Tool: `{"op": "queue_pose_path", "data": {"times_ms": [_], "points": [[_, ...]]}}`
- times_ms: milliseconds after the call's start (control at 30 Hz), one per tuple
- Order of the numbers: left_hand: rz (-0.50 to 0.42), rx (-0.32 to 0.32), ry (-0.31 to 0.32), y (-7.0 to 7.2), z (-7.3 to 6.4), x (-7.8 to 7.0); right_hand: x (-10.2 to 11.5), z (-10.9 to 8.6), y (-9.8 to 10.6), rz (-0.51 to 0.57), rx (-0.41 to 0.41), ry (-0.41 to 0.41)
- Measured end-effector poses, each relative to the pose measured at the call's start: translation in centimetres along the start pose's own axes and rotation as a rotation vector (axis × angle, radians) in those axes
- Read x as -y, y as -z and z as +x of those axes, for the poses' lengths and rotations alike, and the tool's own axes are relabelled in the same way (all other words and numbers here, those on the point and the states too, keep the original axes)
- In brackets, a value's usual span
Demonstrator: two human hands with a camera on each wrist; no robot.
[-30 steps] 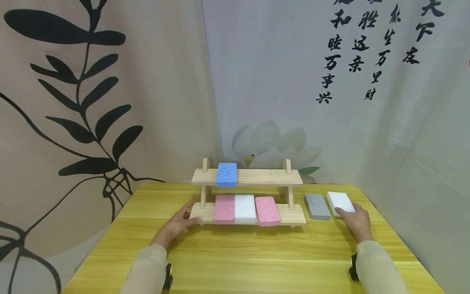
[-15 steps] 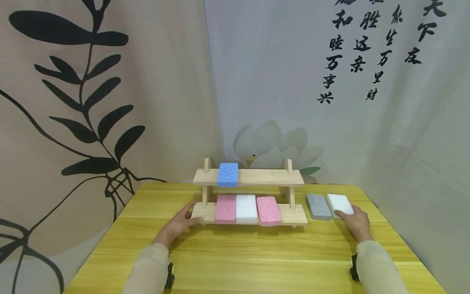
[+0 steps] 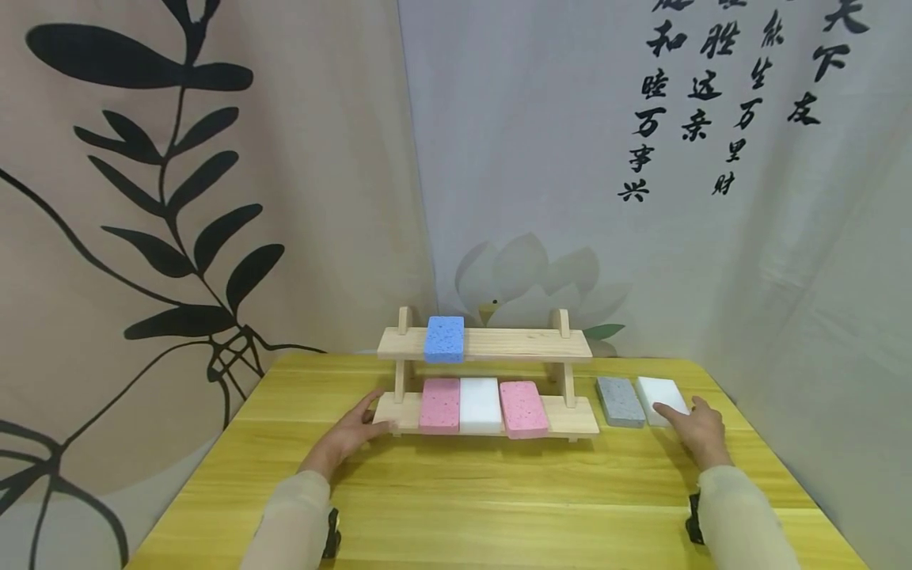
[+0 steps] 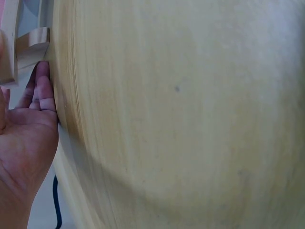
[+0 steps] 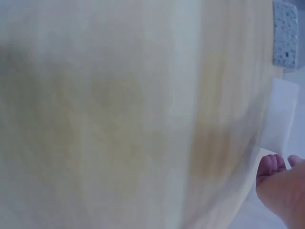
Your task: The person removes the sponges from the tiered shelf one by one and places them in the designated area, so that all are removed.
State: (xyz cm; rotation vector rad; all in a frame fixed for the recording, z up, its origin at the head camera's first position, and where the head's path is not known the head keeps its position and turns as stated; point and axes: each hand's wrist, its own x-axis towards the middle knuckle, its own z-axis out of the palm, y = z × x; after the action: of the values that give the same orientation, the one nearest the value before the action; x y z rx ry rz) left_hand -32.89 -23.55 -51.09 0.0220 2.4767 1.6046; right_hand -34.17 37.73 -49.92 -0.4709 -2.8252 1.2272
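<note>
On the bench (image 3: 499, 491), my right hand (image 3: 697, 431) is loosely open, holding nothing, at the white block (image 3: 663, 393) beside a grey block (image 3: 619, 401). My left hand (image 3: 347, 434) grips the left end of the rack (image 3: 527, 342); a blue block (image 3: 445, 339) lies on top.

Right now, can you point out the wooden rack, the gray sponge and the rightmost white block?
Wooden rack (image 3: 523, 343): head view, bare wood of its upper shelf.
Gray sponge (image 3: 620, 401): head view, middle of its top face.
Rightmost white block (image 3: 659, 391): head view, uncovered part of its top face.
</note>
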Motion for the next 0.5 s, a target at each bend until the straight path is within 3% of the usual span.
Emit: {"op": "queue_pose_path", "data": {"times_ms": [233, 500], "points": [[-0.008, -0.002, 0.002, -0.1, 0.2, 0.2, 1.9, -0.4, 1.2, 0.016, -0.034, 0.044], [-0.005, -0.007, 0.004, -0.1, 0.1, 0.0, 5.5, -0.7, 1.7, 0.032, -0.065, 0.107]]}}
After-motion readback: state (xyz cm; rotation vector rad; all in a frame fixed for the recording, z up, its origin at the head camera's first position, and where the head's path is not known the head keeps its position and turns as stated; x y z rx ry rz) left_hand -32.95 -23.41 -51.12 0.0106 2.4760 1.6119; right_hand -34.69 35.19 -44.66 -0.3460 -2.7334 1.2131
